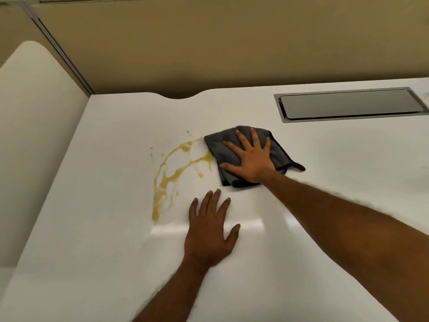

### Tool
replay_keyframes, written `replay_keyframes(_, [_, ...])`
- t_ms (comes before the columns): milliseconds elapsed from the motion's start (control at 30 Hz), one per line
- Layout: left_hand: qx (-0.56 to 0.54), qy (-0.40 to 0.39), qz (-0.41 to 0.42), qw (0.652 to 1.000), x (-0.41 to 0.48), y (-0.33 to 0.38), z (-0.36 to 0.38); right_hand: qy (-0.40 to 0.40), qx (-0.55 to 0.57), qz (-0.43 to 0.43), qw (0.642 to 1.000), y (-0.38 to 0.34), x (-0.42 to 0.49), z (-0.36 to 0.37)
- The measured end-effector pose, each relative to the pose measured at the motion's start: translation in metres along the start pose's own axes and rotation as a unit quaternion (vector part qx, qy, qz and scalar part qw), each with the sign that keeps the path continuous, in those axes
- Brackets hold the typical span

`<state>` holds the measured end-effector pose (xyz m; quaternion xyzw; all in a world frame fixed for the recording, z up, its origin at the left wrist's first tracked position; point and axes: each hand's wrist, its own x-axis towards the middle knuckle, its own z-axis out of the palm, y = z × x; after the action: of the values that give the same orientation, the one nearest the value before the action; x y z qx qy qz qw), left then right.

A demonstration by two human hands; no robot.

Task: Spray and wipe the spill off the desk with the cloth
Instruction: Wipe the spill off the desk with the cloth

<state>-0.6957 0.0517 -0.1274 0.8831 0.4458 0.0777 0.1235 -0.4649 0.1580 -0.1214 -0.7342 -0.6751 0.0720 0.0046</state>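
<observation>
Under our right hand (251, 159) lies the grey cloth (232, 147), folded and a little crumpled, flat on the white desk (325, 182). This hand is fully open, with the fingers spread wide and the palm pressing down on the cloth; it grips nothing, it only pushes on the fabric from above. Just to the left of this hand, the edge of the cloth touches the yellow spill (171, 175), near the upper end of the liquid. From there the spill runs as thin, branching streaks away from the cloth and down toward us, and it ends in a thicker drop to the left of our left hand (211, 231). A few small drops sit apart on the far-left side of it. Our left hand is also open and flat, with the fingers a little spread, and it rests with the palm on the bare desk, closer to us than the right hand and well apart from the cloth. It holds nothing and it does not touch the spill, which passes near its left side. Behind our right hand and to the right, a grey metal cable flap (350, 104) is set into the desk surface, and beyond it stands a beige partition wall (232, 43).
</observation>
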Motion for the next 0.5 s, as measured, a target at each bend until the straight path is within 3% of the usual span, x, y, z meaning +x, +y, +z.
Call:
replay_keyframes(100, [0.001, -0.004, -0.003, 1.0, -0.001, 0.003, -0.003, 0.014, 0.001, 0.057, 0.998, 0.016, -0.021, -0.001])
replay_keyframes(300, [-0.007, 0.004, -0.001, 1.0, 0.0, 0.003, 0.0, -0.01, 0.015, 0.154, 0.988, -0.003, 0.043, -0.018])
replay_keyframes(367, [-0.01, 0.008, -0.002, 1.0, 0.0, 0.003, 0.002, -0.017, 0.021, 0.143, 0.989, -0.027, 0.061, -0.018])
replay_keyframes(500, [-0.013, -0.004, -0.008, 1.0, 0.002, 0.002, 0.003, -0.022, -0.002, 0.025, 0.999, -0.075, 0.057, -0.008])
